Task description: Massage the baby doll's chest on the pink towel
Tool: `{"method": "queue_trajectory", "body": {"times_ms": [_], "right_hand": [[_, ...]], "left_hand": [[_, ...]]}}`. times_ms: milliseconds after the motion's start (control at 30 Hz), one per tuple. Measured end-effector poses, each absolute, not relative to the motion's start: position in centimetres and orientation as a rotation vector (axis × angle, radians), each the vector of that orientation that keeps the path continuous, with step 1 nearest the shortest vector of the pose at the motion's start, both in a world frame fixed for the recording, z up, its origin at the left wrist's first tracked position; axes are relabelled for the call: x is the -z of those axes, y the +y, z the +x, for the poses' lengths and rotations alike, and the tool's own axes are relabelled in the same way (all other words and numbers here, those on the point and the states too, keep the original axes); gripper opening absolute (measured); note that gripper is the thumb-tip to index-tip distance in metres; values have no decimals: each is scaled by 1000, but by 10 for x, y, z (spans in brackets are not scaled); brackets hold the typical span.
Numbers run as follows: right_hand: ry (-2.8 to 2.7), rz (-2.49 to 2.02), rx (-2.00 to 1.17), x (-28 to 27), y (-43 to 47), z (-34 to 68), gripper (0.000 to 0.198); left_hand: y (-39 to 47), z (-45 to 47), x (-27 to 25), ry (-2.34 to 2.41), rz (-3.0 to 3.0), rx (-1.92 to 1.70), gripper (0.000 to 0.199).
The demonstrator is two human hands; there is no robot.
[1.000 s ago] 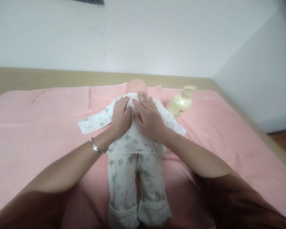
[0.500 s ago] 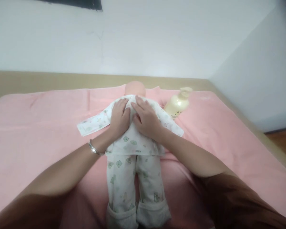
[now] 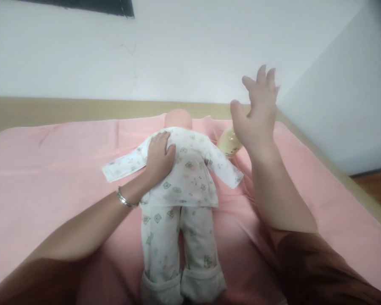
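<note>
A baby doll point(image 3: 195, 169) in white printed pajamas lies face down, its bald head point(image 3: 178, 118) at the far end. Flat on the doll's upper back at the left rests my left hand point(image 3: 160, 157), fingers stretched out. My right hand point(image 3: 257, 110) is raised in the air with its fingers spread and holds nothing. Partly behind that hand stands a cream-coloured pump bottle point(image 3: 229, 142); its pump top is hidden. The doll's sleeves reach out to both sides, and the trouser cuffs point(image 3: 203, 281) are rolled up.
A pink cloth point(image 3: 66, 169) with some wrinkles covers the surface beneath the doll. Beyond it runs a tan edge point(image 3: 82, 108) against a white wall point(image 3: 190, 55). A dark panel point(image 3: 114, 6) hangs at the upper left.
My right hand has lifted off the doll's back and moved up and right, in front of the pump bottle. My left hand stays on the doll.
</note>
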State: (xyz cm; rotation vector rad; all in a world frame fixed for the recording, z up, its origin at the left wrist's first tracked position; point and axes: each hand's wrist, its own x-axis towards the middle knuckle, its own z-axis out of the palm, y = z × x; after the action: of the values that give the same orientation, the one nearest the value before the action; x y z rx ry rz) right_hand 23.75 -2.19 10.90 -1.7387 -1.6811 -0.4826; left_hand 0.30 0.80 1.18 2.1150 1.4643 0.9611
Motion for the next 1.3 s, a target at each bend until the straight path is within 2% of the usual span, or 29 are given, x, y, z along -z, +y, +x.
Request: {"method": "queue_trajectory", "body": {"times_ms": [267,633,767,900,1067,1300], "right_hand": [[-1866,-1883,401,-90,-5,241,56],[-1803,-2163,259,-109,-9,235,46],[-1813,-2152,231,-109,-7,235,46],[-1820,-2130,220,-110,-7,235,44],[-1797,-2078,158,-111,-8,236,50],[-1764,-2026,78,-112,-8,237,63]], "left_hand": [[10,1,-11,1463,2174,-873,56],[-22,7,-48,1346,2125,-699,66],[-29,21,-69,979,1742,-839,56],[-21,53,-95,650,1196,-823,59],[5,94,-117,495,729,-735,66],[25,107,-117,386,384,-664,61]]}}
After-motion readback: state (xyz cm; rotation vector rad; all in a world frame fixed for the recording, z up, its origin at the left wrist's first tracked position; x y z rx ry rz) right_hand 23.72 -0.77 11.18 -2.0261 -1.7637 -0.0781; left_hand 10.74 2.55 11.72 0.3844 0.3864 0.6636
